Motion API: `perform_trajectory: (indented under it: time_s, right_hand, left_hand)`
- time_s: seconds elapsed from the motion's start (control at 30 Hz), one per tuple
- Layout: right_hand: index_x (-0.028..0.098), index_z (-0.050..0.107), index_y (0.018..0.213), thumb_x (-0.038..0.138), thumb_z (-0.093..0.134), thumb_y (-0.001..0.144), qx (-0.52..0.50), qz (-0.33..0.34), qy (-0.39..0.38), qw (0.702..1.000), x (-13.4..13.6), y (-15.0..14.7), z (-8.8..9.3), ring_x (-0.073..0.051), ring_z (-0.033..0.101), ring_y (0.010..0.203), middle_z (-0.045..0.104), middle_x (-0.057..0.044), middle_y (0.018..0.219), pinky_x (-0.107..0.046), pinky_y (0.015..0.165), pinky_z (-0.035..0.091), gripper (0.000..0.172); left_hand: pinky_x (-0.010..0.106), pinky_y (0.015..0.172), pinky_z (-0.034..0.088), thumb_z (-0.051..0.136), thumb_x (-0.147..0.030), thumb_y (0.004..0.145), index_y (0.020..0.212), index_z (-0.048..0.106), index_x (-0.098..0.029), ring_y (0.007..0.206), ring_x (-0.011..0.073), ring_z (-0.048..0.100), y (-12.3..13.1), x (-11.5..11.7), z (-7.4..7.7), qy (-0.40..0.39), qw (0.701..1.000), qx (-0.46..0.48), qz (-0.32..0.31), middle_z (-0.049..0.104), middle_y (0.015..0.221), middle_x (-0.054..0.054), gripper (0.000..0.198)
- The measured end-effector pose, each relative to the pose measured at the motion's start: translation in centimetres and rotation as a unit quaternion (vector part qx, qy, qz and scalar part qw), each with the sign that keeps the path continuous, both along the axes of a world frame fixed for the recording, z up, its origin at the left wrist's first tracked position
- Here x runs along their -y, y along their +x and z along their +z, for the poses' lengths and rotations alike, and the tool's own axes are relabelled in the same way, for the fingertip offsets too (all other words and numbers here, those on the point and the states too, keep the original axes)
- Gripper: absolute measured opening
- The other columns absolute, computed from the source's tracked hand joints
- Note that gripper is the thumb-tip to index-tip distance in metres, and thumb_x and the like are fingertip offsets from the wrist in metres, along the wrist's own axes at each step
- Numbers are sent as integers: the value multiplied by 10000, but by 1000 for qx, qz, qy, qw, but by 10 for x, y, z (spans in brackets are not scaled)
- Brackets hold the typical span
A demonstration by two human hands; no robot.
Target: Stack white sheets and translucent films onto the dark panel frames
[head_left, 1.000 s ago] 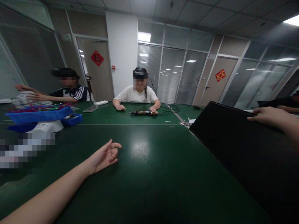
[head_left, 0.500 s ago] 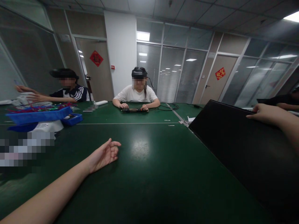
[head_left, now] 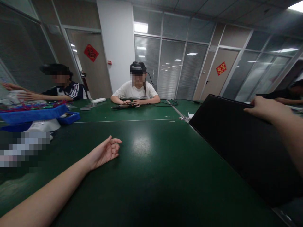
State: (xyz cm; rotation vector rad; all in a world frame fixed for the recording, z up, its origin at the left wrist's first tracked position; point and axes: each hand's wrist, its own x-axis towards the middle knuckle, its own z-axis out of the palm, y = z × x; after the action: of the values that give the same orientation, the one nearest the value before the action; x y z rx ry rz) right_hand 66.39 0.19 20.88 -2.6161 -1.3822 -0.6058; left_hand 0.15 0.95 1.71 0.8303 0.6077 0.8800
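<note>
My left hand (head_left: 105,152) rests on the green table (head_left: 151,189) with its palm turned inward. Its fingers are loosely bent and apart, and nothing is in it. At the right, my right hand (head_left: 266,108) grips the top edge of a large black flat panel (head_left: 236,142) that looks like a monitor, thumb on the near face. The panel stands tilted, its lower left edge close to the tabletop. My right fingers behind it are mostly hidden.
Across the table a person in a white shirt (head_left: 134,90) handles a dark rod-shaped tool (head_left: 121,106) beside a black cable (head_left: 171,102). Blue trays (head_left: 35,115) with wires stand at the left, near another person (head_left: 63,90). Small scraps (head_left: 184,119) lie by the panel's far corner.
The view has shifted slightly down and to the right. The panel's lower right corner now shows, with my right hand still on its top edge. My left hand has barely moved.
</note>
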Motion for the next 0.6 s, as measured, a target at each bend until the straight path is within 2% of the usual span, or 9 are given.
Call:
perform_trajectory:
  time_s: [0.1,0.2,0.6]
  right_hand:
    - [186,523,1139,536,478,840,-7,-26,-27,999,6,-19,4,-324,593,946,604,-220,1117,-393,635,360,462]
    - [190,513,1153,533,469,846,-1,-24,-28,999,8,-27,6,-327,590,954,599,-229,1110,-399,634,361,462]
    - [187,475,1188,566,425,863,0,-1,-64,998,2,-7,4,-295,581,906,602,-218,1100,-378,666,378,501]
  left_hand:
    - [298,651,540,495,-378,930,985,638,-123,626,140,614,2,2,1,0,1000,-7,5,621,723,54,297]
    - [294,645,540,497,-384,927,979,639,-126,620,136,607,3,3,3,-3,1000,-11,11,619,725,53,299]
    - [289,644,534,472,-384,938,971,639,-126,622,133,599,4,4,5,-2,1000,-18,17,612,720,48,309]
